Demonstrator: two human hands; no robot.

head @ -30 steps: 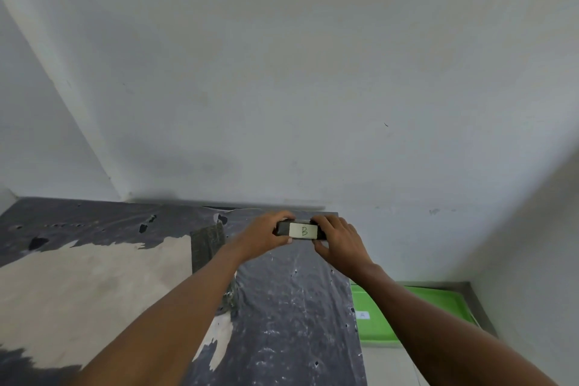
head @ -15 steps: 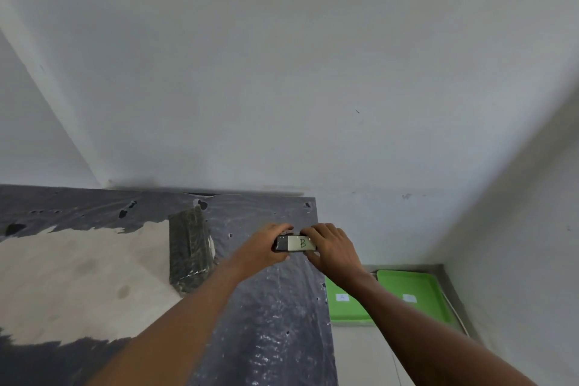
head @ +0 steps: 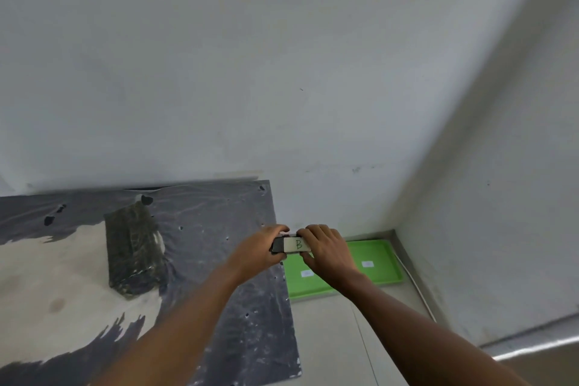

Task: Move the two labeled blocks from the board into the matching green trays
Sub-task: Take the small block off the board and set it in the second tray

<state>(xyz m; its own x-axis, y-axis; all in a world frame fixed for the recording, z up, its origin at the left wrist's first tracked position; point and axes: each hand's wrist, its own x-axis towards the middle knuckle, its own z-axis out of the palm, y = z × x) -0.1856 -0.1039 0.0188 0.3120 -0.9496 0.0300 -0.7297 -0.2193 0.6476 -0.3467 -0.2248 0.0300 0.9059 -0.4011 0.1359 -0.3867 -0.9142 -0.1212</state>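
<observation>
Left hand point(head: 261, 249): you are pinching the dark end of the block point(head: 291, 244), fingers closed around it.
Right hand point(head: 326, 249): you are gripping the other end, fingers curled over its top.
Block: it is hanging in the air between the board point(head: 219, 260) and the green trays point(head: 379, 263).
Risk: you are probably risking the wrong tray; their small white labels point(head: 367, 264) are too blurred to read.
Writing: "B" is showing on the block's white label.

Block B point(head: 293, 245) now rightward, above green trays point(head: 380, 255)
</observation>
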